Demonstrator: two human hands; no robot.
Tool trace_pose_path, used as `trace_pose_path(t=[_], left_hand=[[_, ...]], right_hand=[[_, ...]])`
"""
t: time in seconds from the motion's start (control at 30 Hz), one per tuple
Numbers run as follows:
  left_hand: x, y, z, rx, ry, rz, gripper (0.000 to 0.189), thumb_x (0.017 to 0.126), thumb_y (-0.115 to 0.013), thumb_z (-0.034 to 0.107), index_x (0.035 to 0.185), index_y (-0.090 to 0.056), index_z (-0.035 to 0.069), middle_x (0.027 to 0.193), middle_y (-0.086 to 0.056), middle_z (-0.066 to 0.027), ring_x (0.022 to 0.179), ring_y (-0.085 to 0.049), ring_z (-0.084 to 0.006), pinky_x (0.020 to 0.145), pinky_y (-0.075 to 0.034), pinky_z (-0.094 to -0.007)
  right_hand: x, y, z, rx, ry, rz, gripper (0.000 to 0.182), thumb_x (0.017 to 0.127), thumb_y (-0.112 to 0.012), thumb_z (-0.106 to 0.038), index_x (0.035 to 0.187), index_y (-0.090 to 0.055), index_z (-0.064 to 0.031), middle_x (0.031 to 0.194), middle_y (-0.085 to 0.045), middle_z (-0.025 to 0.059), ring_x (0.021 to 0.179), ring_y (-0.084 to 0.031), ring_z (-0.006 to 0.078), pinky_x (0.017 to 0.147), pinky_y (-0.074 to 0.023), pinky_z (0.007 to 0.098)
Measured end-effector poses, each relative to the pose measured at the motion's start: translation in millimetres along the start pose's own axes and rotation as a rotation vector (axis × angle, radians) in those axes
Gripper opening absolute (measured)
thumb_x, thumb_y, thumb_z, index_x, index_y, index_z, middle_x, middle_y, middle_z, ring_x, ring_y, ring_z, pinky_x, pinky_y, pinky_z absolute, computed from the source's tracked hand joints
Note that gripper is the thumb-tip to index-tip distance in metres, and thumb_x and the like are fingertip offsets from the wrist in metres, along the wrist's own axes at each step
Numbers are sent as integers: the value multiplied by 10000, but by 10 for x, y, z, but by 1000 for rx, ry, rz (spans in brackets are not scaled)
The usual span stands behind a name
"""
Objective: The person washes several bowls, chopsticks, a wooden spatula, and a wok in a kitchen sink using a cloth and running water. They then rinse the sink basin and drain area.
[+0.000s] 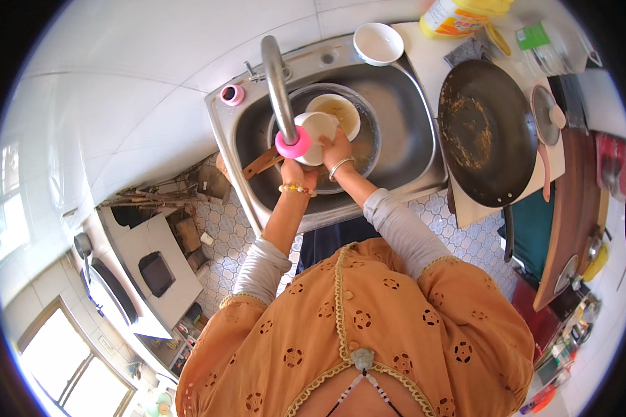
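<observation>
Below the tap (280,88), whose outlet has a pink nozzle (293,142), both hands hold a white bowl (317,133) over a metal basin (376,139). My left hand (299,176) grips the bowl's near side, its fingertips hidden behind the bowl and nozzle. At the bowl's right side, my right hand (337,149) has its fingers against the wall. Another white bowl (344,115), with cloudy yellowish liquid in it, sits in the basin just beyond. Wooden handles (261,162) lean over the basin's left rim. The basin stands in a stainless steel sink (404,122).
A white bowl (378,44) rests on the sink's back right corner, and a small pink container (232,95) on the back left. Right of the sink, a dirty wok (486,133) lies on a counter beside a glass lid (545,115). Behind it stands a yellow bottle (456,18).
</observation>
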State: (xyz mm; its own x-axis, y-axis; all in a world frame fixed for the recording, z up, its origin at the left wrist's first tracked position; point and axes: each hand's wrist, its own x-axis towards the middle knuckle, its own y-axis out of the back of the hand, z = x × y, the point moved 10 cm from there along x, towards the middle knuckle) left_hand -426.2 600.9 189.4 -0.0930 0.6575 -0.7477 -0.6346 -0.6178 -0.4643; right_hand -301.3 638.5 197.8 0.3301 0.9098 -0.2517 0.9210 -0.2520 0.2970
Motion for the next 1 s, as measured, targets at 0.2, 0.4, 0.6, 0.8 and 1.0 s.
trace_pose_path(t=[0.2,0.4,0.6,0.8,1.0], left_hand=[[-226,32,-18,-44,11,-34,338,850,-366,240,1116,-413,37,1079,-492,-112,974,-494,-283,761,-434,-448],[-69,191,283,1347,-378,-128,336,792,-481,219,1058,-492,14,1025,-524,-142,896,-540,-231,763,-435,-324],[-72,-149,200,1775,-777,-355,275,725,-542,197,935,-541,19,893,-552,-188,855,-515,-333,741,-404,-403],[6,-316,174,2155,-911,-387,349,650,-581,185,958,-507,39,915,-533,-131,921,-487,-316,835,-336,-413],[191,-498,-430,2512,-1323,-778,344,758,-422,218,1078,-492,115,1135,-476,-79,1135,-374,-205,945,-273,-378]], right_hand=[[144,105,-647,-254,458,-32,191,768,-468,-138,936,-510,-58,835,-538,161,739,-534,344,627,-437,402],[218,273,-747,-348,564,-39,263,746,-467,-83,1005,-506,-99,877,-539,123,773,-537,313,629,-453,376],[37,-420,99,714,-441,-580,196,765,-530,-178,906,-482,-51,635,-516,52,437,-446,78,315,-317,176],[-738,-714,-33,1214,-1052,-1081,277,779,-499,-294,810,-510,-19,584,-487,51,399,-402,50,313,-308,146],[-438,-361,-393,1181,-817,-1080,247,786,-490,-286,849,-506,-47,631,-496,50,412,-417,71,320,-320,171]])
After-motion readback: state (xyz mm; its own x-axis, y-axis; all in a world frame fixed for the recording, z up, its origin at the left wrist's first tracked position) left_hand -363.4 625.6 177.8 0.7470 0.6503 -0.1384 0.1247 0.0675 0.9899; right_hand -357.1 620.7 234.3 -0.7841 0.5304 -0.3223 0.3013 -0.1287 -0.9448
